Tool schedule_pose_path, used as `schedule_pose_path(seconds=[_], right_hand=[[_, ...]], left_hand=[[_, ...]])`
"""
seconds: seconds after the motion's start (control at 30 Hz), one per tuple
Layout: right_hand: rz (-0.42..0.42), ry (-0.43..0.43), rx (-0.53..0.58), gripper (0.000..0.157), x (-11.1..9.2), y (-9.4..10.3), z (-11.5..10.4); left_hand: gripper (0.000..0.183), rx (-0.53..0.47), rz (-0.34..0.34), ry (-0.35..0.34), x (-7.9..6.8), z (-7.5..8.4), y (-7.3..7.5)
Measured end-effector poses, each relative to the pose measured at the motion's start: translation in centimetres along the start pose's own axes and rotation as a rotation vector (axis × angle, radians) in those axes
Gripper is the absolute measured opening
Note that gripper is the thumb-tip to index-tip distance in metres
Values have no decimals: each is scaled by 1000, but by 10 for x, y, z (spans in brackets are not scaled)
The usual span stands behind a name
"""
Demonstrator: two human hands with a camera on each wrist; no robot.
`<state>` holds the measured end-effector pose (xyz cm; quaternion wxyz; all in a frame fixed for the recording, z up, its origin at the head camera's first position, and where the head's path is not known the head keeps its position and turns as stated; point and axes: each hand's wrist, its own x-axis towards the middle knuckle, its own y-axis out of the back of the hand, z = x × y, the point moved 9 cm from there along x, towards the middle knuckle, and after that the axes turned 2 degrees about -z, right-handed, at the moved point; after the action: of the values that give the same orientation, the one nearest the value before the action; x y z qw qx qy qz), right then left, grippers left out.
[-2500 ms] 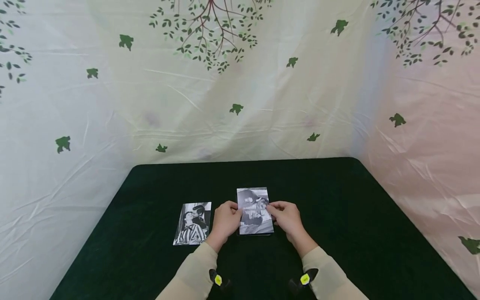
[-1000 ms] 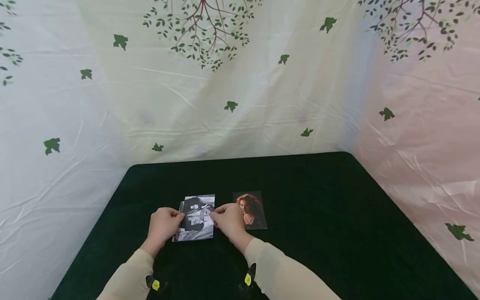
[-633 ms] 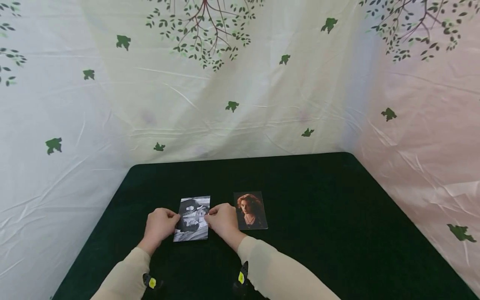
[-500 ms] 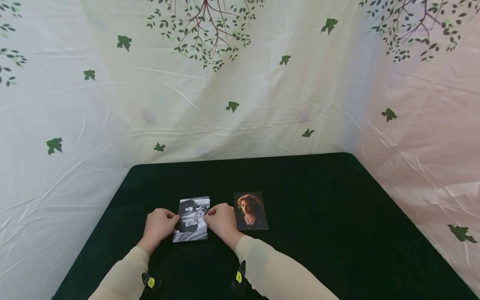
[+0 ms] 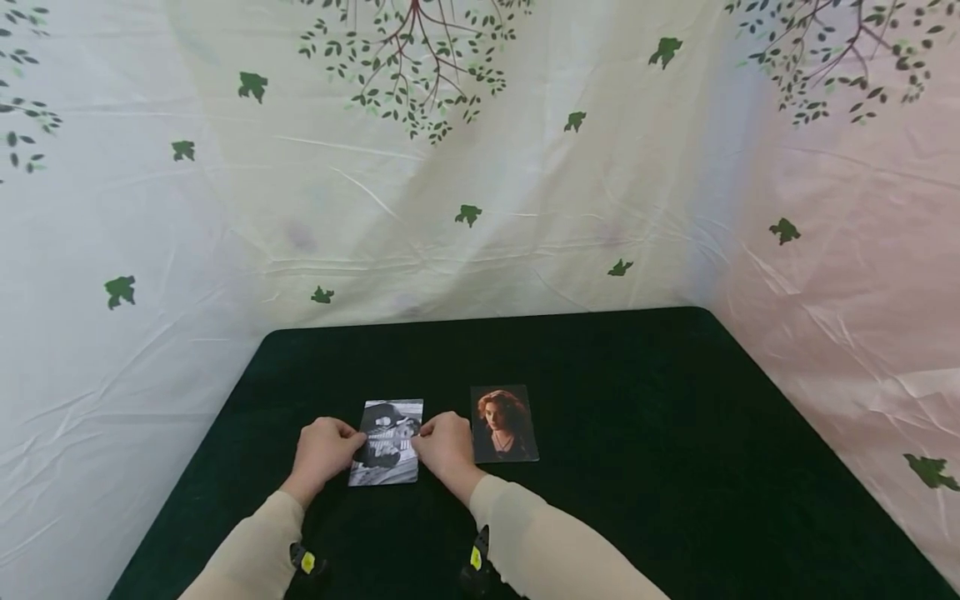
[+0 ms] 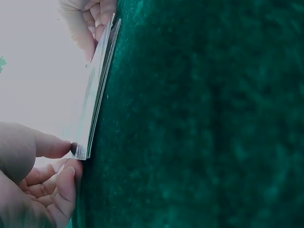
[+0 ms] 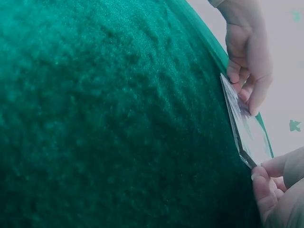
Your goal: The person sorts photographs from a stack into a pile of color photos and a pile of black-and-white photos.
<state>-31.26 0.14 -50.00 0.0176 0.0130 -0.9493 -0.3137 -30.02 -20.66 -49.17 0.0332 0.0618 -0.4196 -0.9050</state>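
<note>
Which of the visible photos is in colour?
The red-haired portrait lying on the green table, just right of the right hand; the top photo held by it and the left hand is black-and-white.

1. The black-and-white photo (image 5: 385, 454): a glossy print, picture side up, longer side running away from the person, pinched between left fingers (image 5: 352, 437) and right fingers (image 5: 429, 432).
2. The lower print (image 6: 114, 32): close beneath it, edges slightly offset, between those same fingers.
</note>
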Motion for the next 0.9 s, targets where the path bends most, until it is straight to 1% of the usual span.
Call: schedule_pose_path(seconds=[0.23,0.57,0.7,0.9], right_hand=[[-17,-19,12,8,0,-1,2],[-2,-33,18,4,4,-7,2],[16,-27,13,4,6,-8,1],[32,-26,-5,5,7,-8,0]], left_hand=[[19,-11,-5,6,8,-5,-5],[18,13,20,-14,14,-8,0],[17,21,17,-18,16,-8,1],[16,30,5,-5,21,-10,1]])
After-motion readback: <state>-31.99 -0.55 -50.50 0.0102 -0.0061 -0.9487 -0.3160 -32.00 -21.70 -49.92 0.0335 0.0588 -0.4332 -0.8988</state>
